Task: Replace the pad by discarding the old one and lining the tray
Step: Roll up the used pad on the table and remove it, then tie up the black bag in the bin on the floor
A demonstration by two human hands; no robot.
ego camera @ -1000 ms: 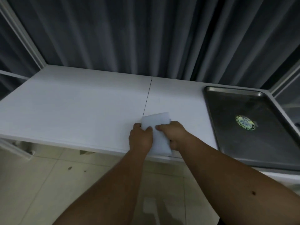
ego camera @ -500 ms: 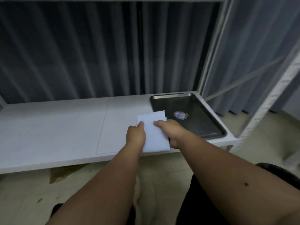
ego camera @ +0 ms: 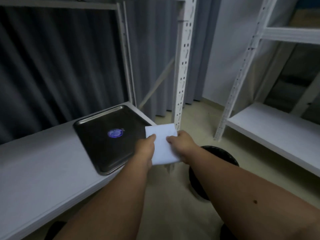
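We hold the white pad (ego camera: 163, 144) in the air with both hands: our left hand (ego camera: 144, 149) pinches its left edge, our right hand (ego camera: 183, 144) its right. The pad hangs just off the right end of the shelf (ego camera: 43, 170), beside the bare metal tray (ego camera: 103, 135), with a dark round bin (ego camera: 223, 156) on the floor below.

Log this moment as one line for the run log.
hands: left and right both hold pad | pad: in air, past shelf edge | tray: bare on shelf | bin: on floor under right arm
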